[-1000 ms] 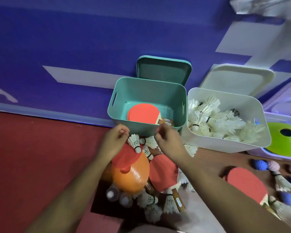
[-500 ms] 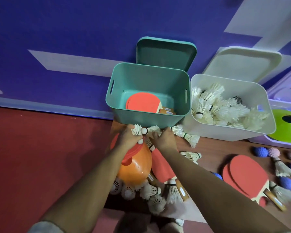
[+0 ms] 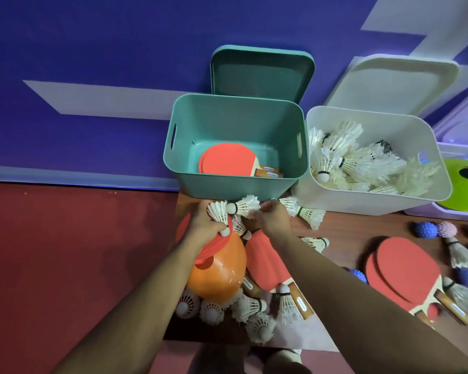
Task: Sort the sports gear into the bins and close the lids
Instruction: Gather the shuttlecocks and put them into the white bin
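left hand (image 3: 206, 222) gripping shuttlecock (image 3: 218, 211), right hand (image 3: 273, 220) pinching second shuttlecock (image 3: 245, 207), teal bin (image 3: 235, 186) ahead

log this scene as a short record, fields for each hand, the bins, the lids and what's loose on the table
left grip: holds a shuttlecock
right grip: pinches another shuttlecock by its feathers
teal bin: red paddles inside
white bin: pile of shuttlecocks inside
lids: teal lid and white lid both off, propped behind their bins
loose on table: orange cone, loose paddles, spiky balls, more shuttlecocks
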